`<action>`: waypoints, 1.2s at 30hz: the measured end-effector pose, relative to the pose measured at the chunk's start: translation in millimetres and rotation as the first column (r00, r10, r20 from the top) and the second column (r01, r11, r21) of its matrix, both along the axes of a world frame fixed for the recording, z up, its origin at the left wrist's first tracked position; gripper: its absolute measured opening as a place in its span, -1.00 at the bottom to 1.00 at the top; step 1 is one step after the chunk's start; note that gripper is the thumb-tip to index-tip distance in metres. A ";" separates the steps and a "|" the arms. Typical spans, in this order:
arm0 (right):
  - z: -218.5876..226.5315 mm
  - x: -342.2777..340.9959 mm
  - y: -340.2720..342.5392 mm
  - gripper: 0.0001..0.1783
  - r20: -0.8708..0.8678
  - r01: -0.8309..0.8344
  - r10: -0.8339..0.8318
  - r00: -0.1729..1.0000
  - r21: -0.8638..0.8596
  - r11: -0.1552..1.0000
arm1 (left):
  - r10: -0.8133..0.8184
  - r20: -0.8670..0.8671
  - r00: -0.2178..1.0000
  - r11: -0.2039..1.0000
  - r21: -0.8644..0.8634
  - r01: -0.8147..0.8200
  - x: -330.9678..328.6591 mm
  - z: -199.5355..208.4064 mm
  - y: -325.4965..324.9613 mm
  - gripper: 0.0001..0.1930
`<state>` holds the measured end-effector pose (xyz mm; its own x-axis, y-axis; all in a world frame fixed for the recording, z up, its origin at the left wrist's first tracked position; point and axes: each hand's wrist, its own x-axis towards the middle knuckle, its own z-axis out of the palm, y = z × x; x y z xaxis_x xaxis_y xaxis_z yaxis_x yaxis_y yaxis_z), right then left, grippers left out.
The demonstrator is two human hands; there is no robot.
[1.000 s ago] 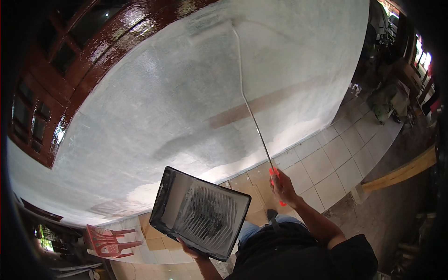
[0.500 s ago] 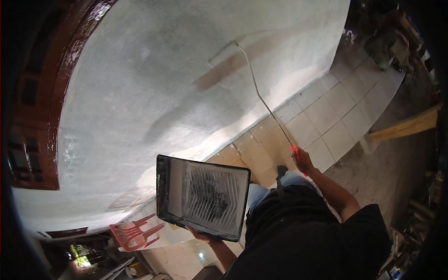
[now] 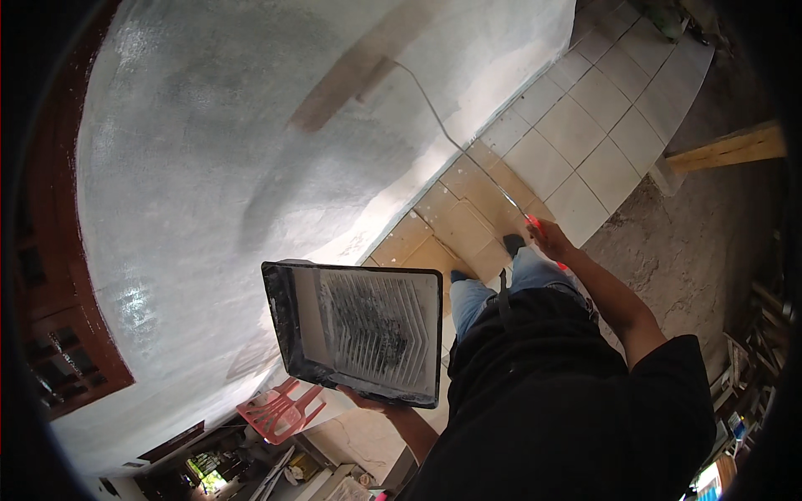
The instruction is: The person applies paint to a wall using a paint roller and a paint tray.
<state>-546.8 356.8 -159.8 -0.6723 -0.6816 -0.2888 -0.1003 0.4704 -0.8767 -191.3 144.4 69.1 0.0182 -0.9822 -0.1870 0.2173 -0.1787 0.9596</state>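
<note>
My right hand point(image 3: 551, 242) is closed around the red handle point(image 3: 535, 224) of a paint roller. Its long, thin, bent metal rod point(image 3: 446, 132) reaches up and away to the wall point(image 3: 200, 167). The roller head point(image 3: 375, 81) lies at the wall over a brownish band point(image 3: 322, 102) and is hard to make out against it. To the left, my left hand point(image 3: 366, 399) grips the near edge of a black paint tray point(image 3: 437, 334), fingers mostly hidden beneath it. Greyish paint coats the tray's ribbed slope, with darker patches in the middle.
Cardboard point(image 3: 468, 227) covers the floor along the wall's foot, beside pale tiles point(image 3: 576, 125). A red plastic chair point(image 3: 280, 413) stands at lower left. A brown-framed window point(image 3: 79, 363) is at far left. A wooden beam point(image 3: 727, 149) juts in at right, above rough concrete point(image 3: 668, 242).
The roller head has shifted across the wall onto the brownish band, which it lay beside before. The view has turned somewhat. Both hands keep their holds on the roller and the tray.
</note>
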 end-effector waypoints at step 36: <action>102.8 6.4 27.3 -0.44 0.070 0.058 -0.066 0.995 0.111 0.992 | -0.084 0.246 0.966 0.978 -0.167 0.127 15.2 -9.3 -6.0 -0.27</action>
